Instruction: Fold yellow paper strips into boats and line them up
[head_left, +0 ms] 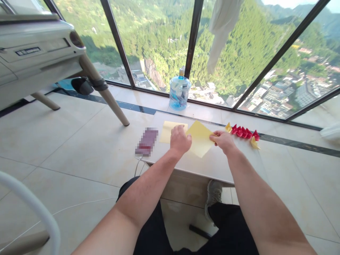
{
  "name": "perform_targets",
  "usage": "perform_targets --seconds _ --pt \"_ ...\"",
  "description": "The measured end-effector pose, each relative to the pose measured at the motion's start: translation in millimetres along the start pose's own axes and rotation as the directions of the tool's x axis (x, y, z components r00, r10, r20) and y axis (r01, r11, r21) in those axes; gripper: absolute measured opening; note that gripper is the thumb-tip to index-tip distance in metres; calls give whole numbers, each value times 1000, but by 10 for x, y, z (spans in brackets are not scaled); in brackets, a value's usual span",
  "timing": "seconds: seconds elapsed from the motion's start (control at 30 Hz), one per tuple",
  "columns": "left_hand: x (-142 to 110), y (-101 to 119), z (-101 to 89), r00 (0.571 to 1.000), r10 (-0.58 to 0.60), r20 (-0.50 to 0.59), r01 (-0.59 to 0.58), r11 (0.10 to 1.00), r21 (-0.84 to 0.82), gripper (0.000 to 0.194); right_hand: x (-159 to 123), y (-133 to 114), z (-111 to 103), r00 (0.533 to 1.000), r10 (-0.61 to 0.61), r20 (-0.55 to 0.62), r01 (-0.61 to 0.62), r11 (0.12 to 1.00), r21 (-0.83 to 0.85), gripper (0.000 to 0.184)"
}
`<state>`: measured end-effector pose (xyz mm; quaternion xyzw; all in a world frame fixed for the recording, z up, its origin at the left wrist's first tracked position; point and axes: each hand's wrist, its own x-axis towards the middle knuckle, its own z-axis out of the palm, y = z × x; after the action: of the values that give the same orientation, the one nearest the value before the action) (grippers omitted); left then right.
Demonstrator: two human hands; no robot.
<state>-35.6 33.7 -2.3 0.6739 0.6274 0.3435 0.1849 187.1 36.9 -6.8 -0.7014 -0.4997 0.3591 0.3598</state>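
A square sheet of yellow paper (200, 140) is turned cornerwise above a low white table. My right hand (223, 140) pinches its right corner between thumb and fingers. At the left corner, the thumb of my left hand (181, 141) meets the sheet; the fingers are bent, and their grip is partly hidden. Behind that hand lies more pale yellow paper (166, 132), partly covered by it. Beyond my right hand stands a row of small folded red paper pieces (243, 132), with a yellow folded piece (228, 127) at one end and another yellow folded piece (254, 143) at the other.
A blurred-out phone-like object (147, 141) with a white cable lies on the left of the low table (186, 164). A large blue water bottle (180, 90) stands by the window. At left is a large table-like machine (39, 49) on thick legs. A curved white tube (34, 202) crosses the lower left.
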Motion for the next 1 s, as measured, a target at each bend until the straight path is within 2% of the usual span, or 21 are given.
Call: perform_targets --seconds 0.03,0.07,0.13,0.2,0.27,0.3,0.4,0.47,0.57,0.63,0.67,0.73,0.8,0.9,0.93,1.0 --pt "21 -15 17 997 -62 43 65 994 -85 45 -105 54 -74 999 20 30 -21 999 43 18" --pt "36 -29 38 981 -126 146 152 973 -176 41 -204 101 -134 998 37 52 -41 997 73 19" --pt "42 -43 91 898 -199 392 334 888 -315 22 -375 169 -214 997 69 31 -73 986 151 23" --pt "18 -28 141 853 -225 470 437 801 -409 15 -505 205 -243 994 105 -15 -97 957 273 34" --pt "-18 7 177 847 -248 471 492 701 -516 16 -594 221 -235 988 145 -45 -115 910 398 44" --pt "-34 26 187 847 -262 463 510 647 -566 16 -623 226 -220 988 155 -28 -128 892 433 43" --pt "-63 75 196 835 -288 468 548 518 -657 22 -650 233 -163 989 144 29 -143 894 425 30" --pt "-62 92 194 819 -251 517 570 466 -677 30 -623 226 -134 993 116 34 -120 911 393 23" --pt "-38 96 195 808 -220 546 583 430 -689 40 -549 202 -142 992 101 80 -124 919 373 19" --pt "-9 88 195 812 -267 518 582 422 -695 39 -510 190 -189 993 115 38 -121 899 420 18" --pt "7 83 195 808 -291 512 589 415 -693 38 -500 188 -221 995 103 7 -95 886 454 26" --pt "38 74 194 787 -320 528 617 386 -686 35 -507 191 -286 1000 -11 0 9 864 504 55" --pt "57 73 195 764 -321 559 644 350 -680 34 -545 197 -324 987 -136 85 77 868 491 66" --pt "56 88 201 742 -297 601 671 318 -670 33 -615 192 -304 937 -199 287 32 867 496 56" --pt "50 95 202 733 -286 617 681 312 -663 33 -631 186 -283 924 -219 313 32 861 507 48" --pt "37 106 199 723 -270 636 690 311 -654 34 -641 175 -240 915 -276 295 89 850 519 34"
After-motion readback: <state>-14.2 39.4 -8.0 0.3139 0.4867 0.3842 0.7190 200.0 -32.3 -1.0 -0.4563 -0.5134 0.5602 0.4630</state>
